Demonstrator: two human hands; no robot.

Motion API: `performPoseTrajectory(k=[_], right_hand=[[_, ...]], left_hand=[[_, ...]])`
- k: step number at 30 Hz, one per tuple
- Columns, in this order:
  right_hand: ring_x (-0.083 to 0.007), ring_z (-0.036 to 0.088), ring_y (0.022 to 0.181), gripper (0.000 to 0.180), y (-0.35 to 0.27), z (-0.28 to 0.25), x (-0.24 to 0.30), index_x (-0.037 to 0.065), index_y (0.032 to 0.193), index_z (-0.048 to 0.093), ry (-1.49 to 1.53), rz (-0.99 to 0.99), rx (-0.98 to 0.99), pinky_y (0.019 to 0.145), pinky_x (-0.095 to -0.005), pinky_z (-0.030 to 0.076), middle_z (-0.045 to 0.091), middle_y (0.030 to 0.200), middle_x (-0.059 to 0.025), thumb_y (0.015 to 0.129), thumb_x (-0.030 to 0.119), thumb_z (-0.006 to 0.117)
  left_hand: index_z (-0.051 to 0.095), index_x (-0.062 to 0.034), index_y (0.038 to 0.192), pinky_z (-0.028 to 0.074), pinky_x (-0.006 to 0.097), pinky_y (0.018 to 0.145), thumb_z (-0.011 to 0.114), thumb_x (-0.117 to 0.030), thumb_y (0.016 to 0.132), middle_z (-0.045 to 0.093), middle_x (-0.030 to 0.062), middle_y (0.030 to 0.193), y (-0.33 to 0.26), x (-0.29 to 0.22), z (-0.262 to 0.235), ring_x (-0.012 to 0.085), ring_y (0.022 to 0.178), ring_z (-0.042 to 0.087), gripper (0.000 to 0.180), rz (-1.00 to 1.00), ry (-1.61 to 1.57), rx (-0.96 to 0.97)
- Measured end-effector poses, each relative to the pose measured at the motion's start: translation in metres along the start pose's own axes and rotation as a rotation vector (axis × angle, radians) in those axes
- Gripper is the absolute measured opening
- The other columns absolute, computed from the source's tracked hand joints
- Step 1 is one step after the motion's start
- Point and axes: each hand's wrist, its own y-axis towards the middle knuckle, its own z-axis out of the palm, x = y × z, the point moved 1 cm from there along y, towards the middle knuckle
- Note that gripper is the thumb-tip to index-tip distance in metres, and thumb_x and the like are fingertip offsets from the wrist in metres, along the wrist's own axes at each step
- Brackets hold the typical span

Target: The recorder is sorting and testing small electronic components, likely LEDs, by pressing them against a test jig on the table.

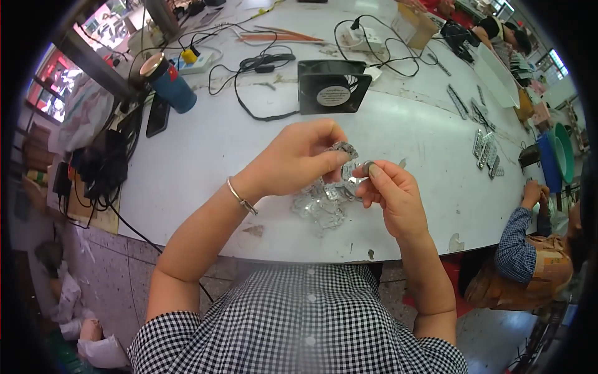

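Left fingers [325, 164] pinch a grey clump [346, 149] between their tips; right fingers [385, 181] pinch a small piece [367, 166].

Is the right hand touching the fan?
Apart. In the head view, white table shows between the right hand and the fan.

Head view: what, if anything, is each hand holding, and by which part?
Left hand: a grey clump, seemingly pinched by its left end. Right hand: a small grey piece at the fingertips; which part is gripped can't be told.
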Motion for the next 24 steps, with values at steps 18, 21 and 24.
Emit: performPoseTrajectory(k=[18,21,24], right_hand=[[-0.0114,0.063,0.078,0.021,-0.011,0.019,0.006,0.000,0.108,0.067,-0.464,-0.060,0.140,0.065,-0.0241,0.049,0.068,0.103,-0.0079,0.098,0.014,0.056],[-0.0131,0.063,0.090,0.018,-0.013,0.026,-0.006,0.001,0.106,0.069,-0.789,-0.512,0.338,0.073,-0.0253,0.048,0.063,0.116,-0.0128,0.096,0.012,0.059],[-0.0165,0.061,0.091,0.016,-0.015,0.037,-0.015,0.000,0.103,0.070,-0.731,-0.310,0.276,0.077,-0.0276,0.047,0.060,0.117,-0.0137,0.093,0.008,0.061]], left_hand=[[0.057,-0.0002,0.110,0.054,0.029,0.076,0.058,-0.013,0.098,0.065,0.0078,0.097,-0.013,0.020,-0.014,0.0158,0.083,0.065,0.018,0.121,-0.308,0.025],[0.054,-0.0019,0.115,0.054,0.033,0.081,0.055,-0.012,0.099,0.064,0.0095,0.102,-0.008,0.023,-0.009,0.0188,0.088,0.066,0.019,0.195,-0.457,-0.110],[0.050,-0.0046,0.117,0.054,0.034,0.082,0.051,-0.004,0.097,0.062,0.0110,0.105,-0.003,0.022,0.004,0.0210,0.092,0.065,0.020,0.248,-0.661,-0.241]])
